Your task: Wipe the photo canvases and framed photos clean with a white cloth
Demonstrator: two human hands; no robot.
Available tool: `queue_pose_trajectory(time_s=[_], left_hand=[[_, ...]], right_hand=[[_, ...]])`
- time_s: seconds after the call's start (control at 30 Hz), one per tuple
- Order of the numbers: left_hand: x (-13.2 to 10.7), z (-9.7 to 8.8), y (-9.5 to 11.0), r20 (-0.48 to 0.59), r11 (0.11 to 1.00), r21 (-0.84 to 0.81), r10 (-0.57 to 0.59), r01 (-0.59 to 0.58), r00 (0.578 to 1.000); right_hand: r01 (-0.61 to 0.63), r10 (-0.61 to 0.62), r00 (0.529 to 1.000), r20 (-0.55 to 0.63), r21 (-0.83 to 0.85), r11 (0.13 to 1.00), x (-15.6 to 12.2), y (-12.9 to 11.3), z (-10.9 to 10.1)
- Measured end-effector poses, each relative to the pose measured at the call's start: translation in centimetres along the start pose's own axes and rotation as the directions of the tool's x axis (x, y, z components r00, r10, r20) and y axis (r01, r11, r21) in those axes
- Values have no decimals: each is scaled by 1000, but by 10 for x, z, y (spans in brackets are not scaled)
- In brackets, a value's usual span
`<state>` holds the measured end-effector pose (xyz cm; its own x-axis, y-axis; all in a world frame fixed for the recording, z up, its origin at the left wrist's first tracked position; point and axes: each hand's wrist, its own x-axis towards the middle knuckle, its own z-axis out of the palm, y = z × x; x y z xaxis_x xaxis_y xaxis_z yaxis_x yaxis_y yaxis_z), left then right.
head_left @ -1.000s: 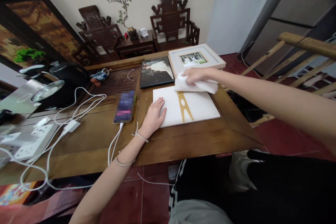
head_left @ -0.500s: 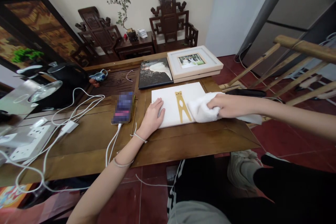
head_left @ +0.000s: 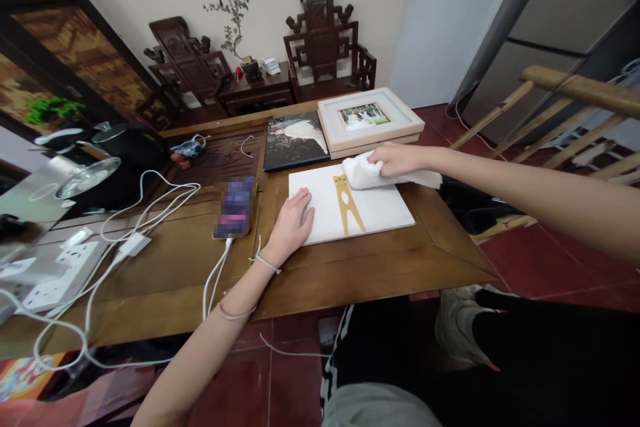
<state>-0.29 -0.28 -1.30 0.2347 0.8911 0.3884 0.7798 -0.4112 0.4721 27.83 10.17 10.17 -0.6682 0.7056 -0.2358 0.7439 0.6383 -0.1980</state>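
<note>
A white rectangular board (head_left: 320, 203) lies flat on the wooden table (head_left: 360, 273). On its face is a tan, cat-like figure with two long legs (head_left: 346, 203). My left hand (head_left: 293, 220) rests open on the board's left edge, fingers stretched out. My right hand (head_left: 395, 159) is closed on a bunched white cloth (head_left: 363, 173), which touches the upper right part of the board beside the figure's head. Part of the cloth trails to the right under my wrist. My right fingertips are partly hidden in the cloth.
Behind the board lie a dark photo panel (head_left: 295, 140) and a pale framed photo (head_left: 405, 123). To the left are a phone (head_left: 235, 207) on a cable, a power strip (head_left: 65, 273), tangled white cords and a black kettle (head_left: 127, 143). A bamboo chair (head_left: 575, 87) stands right.
My right hand has moved the cloth from the board's lower right side up and away toward its far edge, uncovering the lower right corner. My left hand stays in place.
</note>
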Motion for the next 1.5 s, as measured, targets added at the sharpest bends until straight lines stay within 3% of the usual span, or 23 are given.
queue_pose_trajectory(time_s=[0.17, 0.3, 0.5, 0.67, 0.8, 0.93, 1.13, 1.3, 1.5], left_hand=[[0, -1, 0, 4, 1000, -6, -2, 3, 1000], [0, -1, 0, 9, 1000, -6, -3, 3, 1000], [0, -1, 1, 14, 1000, 0, 1, -1, 1000], [0, -2, 1, 21, 1000, 16, 7, -7, 1000], [0, -2, 2, 33, 999, 37, 8, -9, 999], [0, -3, 3, 30, 999, 45, 6, -7, 1000], [1, -2, 1, 30, 999, 42, 9, -10, 1000], [0, -1, 2, 35, 999, 35, -15, 13, 999], [0, 0, 2, 52, 999, 38, -33, 31, 998]], right_hand=[[-76, 75, 995, -68, -16, 997, 25, 2, -4], [-70, 67, 995, -67, -52, 996, 19, -3, -2], [18, -19, 1000, -17, -38, 999, -24, -15, 11], [75, -91, 990, 106, 145, 987, -76, -35, 23], [88, -130, 976, 177, 225, 970, -94, -42, 26], [85, -116, 982, 149, 205, 975, -78, -32, 20], [61, -68, 996, 62, 101, 993, -25, -9, 5], [-26, 25, 999, -48, -11, 1000, 14, -5, -2], [-45, 39, 995, -93, -60, 997, 18, -9, 5]])
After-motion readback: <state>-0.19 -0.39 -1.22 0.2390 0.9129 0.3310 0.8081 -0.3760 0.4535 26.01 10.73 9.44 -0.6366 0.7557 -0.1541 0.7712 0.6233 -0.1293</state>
